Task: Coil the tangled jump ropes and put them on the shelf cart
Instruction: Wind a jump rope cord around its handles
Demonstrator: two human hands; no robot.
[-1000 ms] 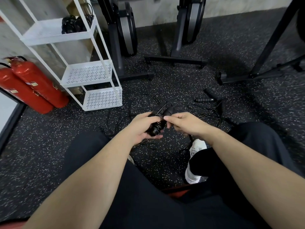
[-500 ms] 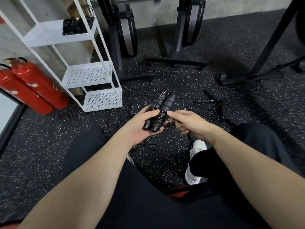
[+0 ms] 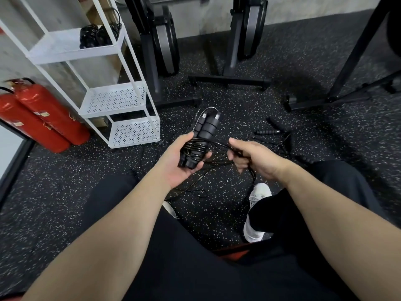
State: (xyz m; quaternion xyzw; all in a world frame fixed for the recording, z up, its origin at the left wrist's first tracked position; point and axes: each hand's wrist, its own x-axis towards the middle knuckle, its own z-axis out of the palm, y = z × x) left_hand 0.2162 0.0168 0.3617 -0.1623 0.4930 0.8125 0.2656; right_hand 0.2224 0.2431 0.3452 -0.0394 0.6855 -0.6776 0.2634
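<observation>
My left hand [image 3: 180,161] grips a black jump rope [image 3: 200,137] by its two handles held side by side, with cord wound around their lower part. My right hand [image 3: 251,158] pinches the free end of that cord just to the right of the bundle. More tangled black rope [image 3: 280,144] lies on the speckled floor beyond my right hand, with a loose handle [image 3: 268,132] among it. The white three-tier shelf cart [image 3: 121,109] stands at the left, and coiled black ropes [image 3: 97,35] rest on its top tier.
Two red fire extinguishers [image 3: 41,118] lean left of the cart. Black exercise-machine frames [image 3: 230,77] stand along the back wall, and a rack's legs [image 3: 338,98] reach in at the right. My black-trousered knees and a white shoe [image 3: 256,213] fill the foreground.
The handles have tipped up and away from me in my left hand. My right hand has pulled the cord out to the right, away from the bundle.
</observation>
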